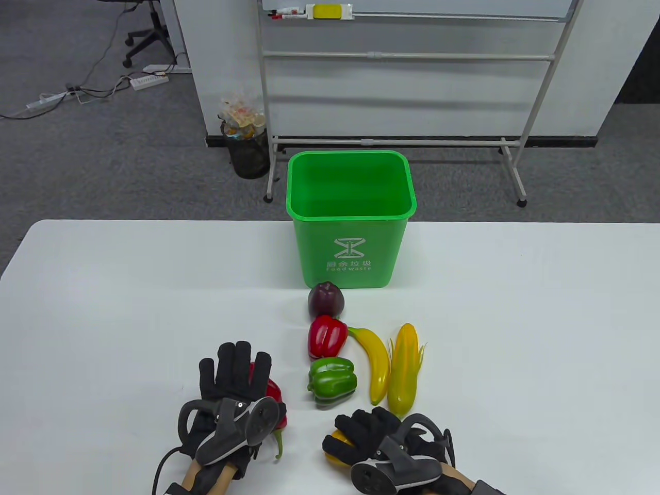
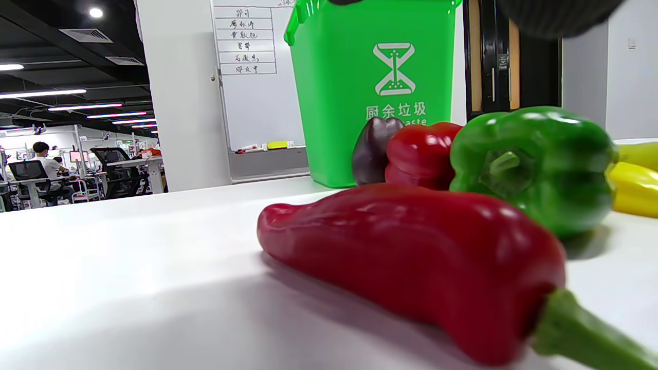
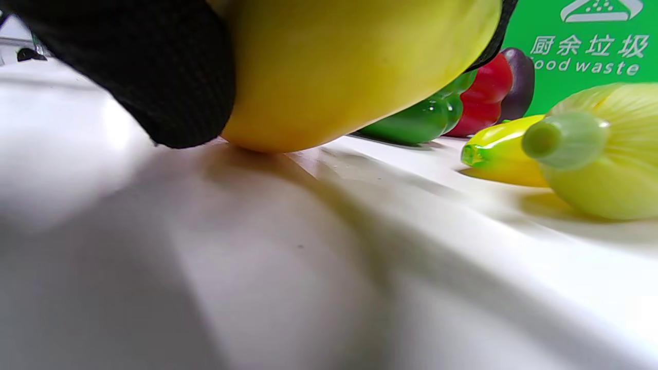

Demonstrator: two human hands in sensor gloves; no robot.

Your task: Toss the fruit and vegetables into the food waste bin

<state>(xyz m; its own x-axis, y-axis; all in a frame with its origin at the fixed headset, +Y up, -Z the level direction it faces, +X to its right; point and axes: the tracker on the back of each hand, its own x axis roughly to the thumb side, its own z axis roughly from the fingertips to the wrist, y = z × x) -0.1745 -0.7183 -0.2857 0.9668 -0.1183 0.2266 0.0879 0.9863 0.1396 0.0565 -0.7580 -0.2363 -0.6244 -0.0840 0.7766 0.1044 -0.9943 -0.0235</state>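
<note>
White tabletop fills my view, with grey office carpet and a whiteboard stand behind it. Starting at my left hand (image 1: 234,384): its fingers lie spread flat over a long red pepper (image 2: 411,267), which rests on the table under them; I cannot tell whether they touch it, and they are not curled round it. Just beyond those fingertips, toward my right, stand a green bell pepper (image 1: 332,381), a red bell pepper (image 1: 326,336) and a dark purple one (image 1: 325,299), lined up toward the green food waste bin (image 1: 350,216), which looks empty. Banana (image 1: 374,363) and corn (image 1: 406,368) lie ahead of my right hand (image 1: 379,443), whose fingers curl down over a yellow fruit (image 3: 354,67) touching the table, ready, I judge, to lift and toss.
</note>
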